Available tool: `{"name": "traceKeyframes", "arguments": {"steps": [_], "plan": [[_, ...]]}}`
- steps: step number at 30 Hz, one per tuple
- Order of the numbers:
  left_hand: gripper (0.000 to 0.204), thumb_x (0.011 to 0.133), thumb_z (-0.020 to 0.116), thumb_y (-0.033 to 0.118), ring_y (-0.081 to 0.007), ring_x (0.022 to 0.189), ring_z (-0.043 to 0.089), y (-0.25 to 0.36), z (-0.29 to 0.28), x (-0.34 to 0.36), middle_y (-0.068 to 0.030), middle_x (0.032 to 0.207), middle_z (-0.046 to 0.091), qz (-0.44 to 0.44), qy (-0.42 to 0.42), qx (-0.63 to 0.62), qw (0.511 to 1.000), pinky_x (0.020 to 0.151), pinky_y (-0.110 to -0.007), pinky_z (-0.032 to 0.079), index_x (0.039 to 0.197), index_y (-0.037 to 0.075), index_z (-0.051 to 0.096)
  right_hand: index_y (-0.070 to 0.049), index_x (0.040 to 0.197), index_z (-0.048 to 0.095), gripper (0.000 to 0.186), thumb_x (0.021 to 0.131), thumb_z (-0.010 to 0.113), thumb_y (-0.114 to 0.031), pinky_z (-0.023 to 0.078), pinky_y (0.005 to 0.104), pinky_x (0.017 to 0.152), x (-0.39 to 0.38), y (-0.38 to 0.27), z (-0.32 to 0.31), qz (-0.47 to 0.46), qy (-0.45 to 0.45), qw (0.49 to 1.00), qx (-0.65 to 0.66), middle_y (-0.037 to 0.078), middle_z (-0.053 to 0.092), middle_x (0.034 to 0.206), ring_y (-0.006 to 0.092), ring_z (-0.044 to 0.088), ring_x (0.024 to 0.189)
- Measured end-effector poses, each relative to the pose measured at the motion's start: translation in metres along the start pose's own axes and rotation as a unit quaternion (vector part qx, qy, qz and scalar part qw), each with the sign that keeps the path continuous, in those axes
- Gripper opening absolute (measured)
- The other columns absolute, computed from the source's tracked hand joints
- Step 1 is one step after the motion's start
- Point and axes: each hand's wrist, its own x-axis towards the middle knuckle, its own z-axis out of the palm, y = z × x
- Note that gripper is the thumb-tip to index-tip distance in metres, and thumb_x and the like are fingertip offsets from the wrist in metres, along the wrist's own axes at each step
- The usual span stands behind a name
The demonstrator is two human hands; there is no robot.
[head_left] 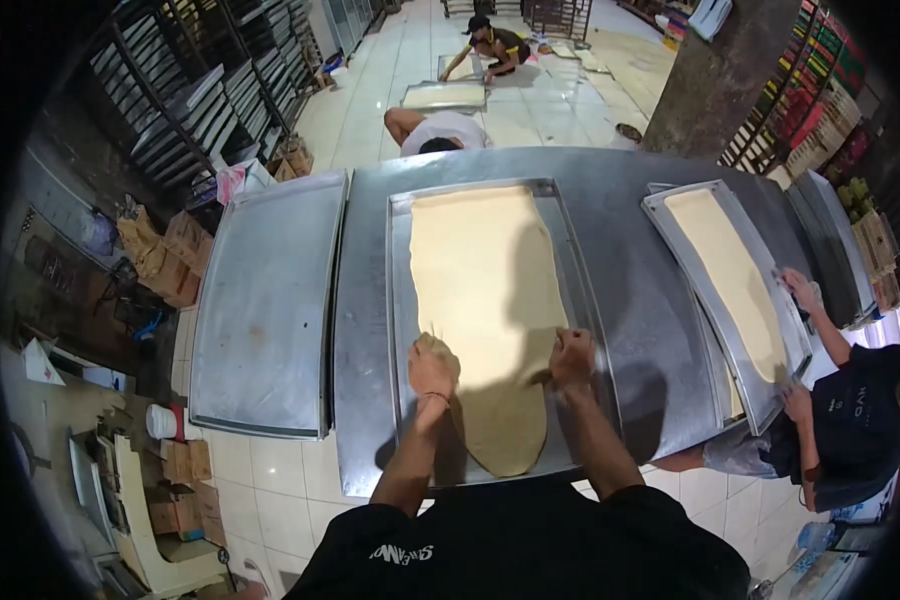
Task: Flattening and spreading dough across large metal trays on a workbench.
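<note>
Workroom: white floor tiles (365, 125) ran under and beyond the work area.
Tray rack (135, 90): it stood at the far left, filled with rows of metal trays.
Cardboard boxes (178, 280): several were piled on the floor, between the left wall side and the nearest tray.
Left tray (260, 320): long, grey and shallow, it lay just beside the table, a small dark spot on its floor.
Steel table (635, 260): its grey top spread across the middle, with trays on it.
Centre tray (400, 270): it lay lengthwise in front of the person, its near end by the black shirt.
Left hand (432, 368): closed, fingers curled, it gripped the left edge of the dough.
Bent person (445, 128): white-shirted, this one was low behind the table's far edge.
Dough sheet (485, 270): pale and flat, it lay in the centre tray, its rounded near end narrower than the rest.
Crouching person (500, 45): capped, on the far floor, this one reached toward a tray.
Right hand (573, 357): closed in a fist, it gripped the dough's right edge.
Pillar (700, 90): dark and rough, it rose behind the table.
Right tray (685, 240): it sat askew over another tray and carried a second dough sheet (725, 270).
Co-worker (850, 420): dark-shirted, both hands at the right tray's rim.
</note>
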Motion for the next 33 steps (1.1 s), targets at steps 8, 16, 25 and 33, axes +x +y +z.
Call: {"name": "traceKeyframes", "arguments": {"steps": [8, 16, 25, 33], "plan": [[0.039, 0.082, 0.056, 0.031, -0.0373, 0.085, 0.059, 0.053, -0.001, 0.125, -0.0201, 0.094, 0.056, -0.154, -0.028, 0.117, 0.981, 0.072, -0.043, 0.049, 0.108, 0.004, 0.046, -0.005, 0.083, 0.058, 0.011, 0.079, 0.057, -0.015, 0.045, 0.0379, 0.058, 0.134, 0.007, 0.049, 0.129, -0.154, 0.971, 0.131, 0.013, 0.057, 0.087, 0.0295, 0.055, 0.059], [0.036, 0.087, 0.054, 0.027, -0.0369, 0.092, 0.057, 0.028, -0.011, 0.117, -0.0200, 0.101, 0.056, -0.016, -0.078, 0.045, 0.996, 0.077, -0.042, 0.048, 0.110, 0.000, 0.049, -0.003, 0.102, 0.053, 0.023, 0.085, 0.057, -0.017, 0.048, 0.0384, 0.063, 0.118, 0.021, 0.058, 0.020, -0.094, 0.995, 0.008, 0.015, 0.055, 0.093, 0.0321, 0.057, 0.065], [0.036, 0.081, 0.058, 0.020, -0.0316, 0.093, 0.057, 0.008, -0.094, -0.053, -0.0223, 0.110, 0.053, -0.151, -0.146, -0.142, 0.967, 0.078, -0.038, 0.048, 0.107, -0.005, 0.053, -0.002, 0.095, 0.057, 0.021, 0.080, 0.063, -0.015, 0.049, 0.0314, 0.062, -0.019, 0.037, -0.077, 0.325, -0.234, 0.901, 0.168, 0.012, 0.062, 0.084, 0.0228, 0.059, 0.068], [0.023, 0.073, 0.067, 0.021, -0.0289, 0.074, 0.061, 0.063, -0.046, -0.053, -0.0141, 0.078, 0.064, -0.196, -0.214, -0.306, 0.907, 0.068, -0.033, 0.048, 0.085, 0.003, 0.063, 0.007, 0.110, 0.045, 0.048, 0.076, 0.064, -0.021, 0.048, 0.0420, 0.063, -0.046, -0.035, -0.021, 0.376, -0.282, 0.881, 0.060, 0.018, 0.062, 0.084, 0.0308, 0.061, 0.073]]}}
